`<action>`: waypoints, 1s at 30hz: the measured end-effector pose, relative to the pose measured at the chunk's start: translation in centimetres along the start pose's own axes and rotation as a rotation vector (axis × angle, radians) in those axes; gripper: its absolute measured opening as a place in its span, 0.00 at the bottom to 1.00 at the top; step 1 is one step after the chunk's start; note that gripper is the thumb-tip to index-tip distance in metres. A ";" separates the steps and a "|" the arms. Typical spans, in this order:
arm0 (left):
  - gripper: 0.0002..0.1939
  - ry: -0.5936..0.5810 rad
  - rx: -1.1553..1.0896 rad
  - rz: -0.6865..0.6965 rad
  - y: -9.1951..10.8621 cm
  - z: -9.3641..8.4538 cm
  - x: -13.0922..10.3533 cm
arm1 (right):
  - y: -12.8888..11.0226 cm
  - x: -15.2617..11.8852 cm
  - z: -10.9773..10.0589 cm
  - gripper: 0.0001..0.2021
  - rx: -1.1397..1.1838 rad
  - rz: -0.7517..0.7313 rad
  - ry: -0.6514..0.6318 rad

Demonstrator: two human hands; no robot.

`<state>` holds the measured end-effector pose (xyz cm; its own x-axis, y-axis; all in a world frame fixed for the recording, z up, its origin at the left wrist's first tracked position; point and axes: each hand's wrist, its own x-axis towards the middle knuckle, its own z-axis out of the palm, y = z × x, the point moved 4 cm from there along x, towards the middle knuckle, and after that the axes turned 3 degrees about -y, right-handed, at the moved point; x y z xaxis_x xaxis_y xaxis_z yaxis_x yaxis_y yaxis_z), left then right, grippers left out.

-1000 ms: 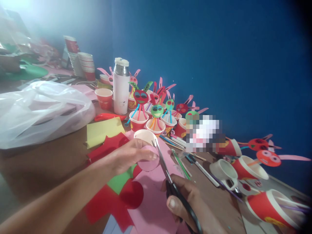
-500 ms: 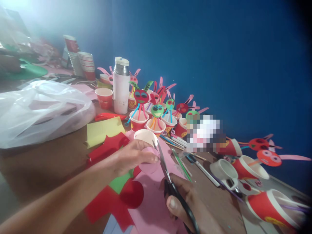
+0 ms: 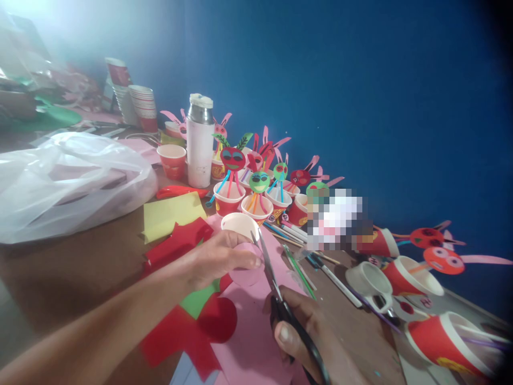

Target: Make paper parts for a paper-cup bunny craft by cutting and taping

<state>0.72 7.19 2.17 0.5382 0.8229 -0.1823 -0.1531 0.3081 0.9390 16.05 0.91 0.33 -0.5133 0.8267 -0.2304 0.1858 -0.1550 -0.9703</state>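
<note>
My left hand [image 3: 224,258] pinches a rounded piece of pink paper [image 3: 247,271] between thumb and fingers. In my right hand [image 3: 300,331] are black-handled scissors [image 3: 273,283], with thumb and fingers wrapped round the handles. The scissor blades are slightly parted at the right edge of the pink piece, their tips pointing up toward a white-rimmed paper cup [image 3: 239,226]. Beneath both hands lies a pink sheet [image 3: 244,331]. Red paper scraps [image 3: 176,334], a red disc [image 3: 218,319] and green paper [image 3: 196,300] are left of it.
Red paper cups with paper-faced straw figures [image 3: 228,200] stand along the blue wall. A white flask [image 3: 200,144], a plastic bag [image 3: 76,187] and yellow paper [image 3: 173,214] are at the left. Pens [image 3: 334,280] and a white mug [image 3: 368,282] lie to the right.
</note>
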 end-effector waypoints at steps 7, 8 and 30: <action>0.07 -0.023 -0.005 0.014 -0.1 -0.1 0.1 | -0.4 -0.1 -0.1 0.25 -0.044 0.029 0.000; 0.07 -0.024 -0.010 0.010 -0.1 -0.2 0.1 | -0.5 -0.2 -0.1 0.25 -0.047 0.037 0.002; 0.05 -0.028 -0.052 -0.009 -0.2 -0.2 0.0 | 0.4 0.1 -0.1 0.26 0.008 0.050 -0.011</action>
<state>0.57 7.23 1.89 0.5623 0.8068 -0.1814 -0.1910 0.3402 0.9208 16.20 0.99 -0.04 -0.5130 0.8116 -0.2797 0.2052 -0.2004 -0.9580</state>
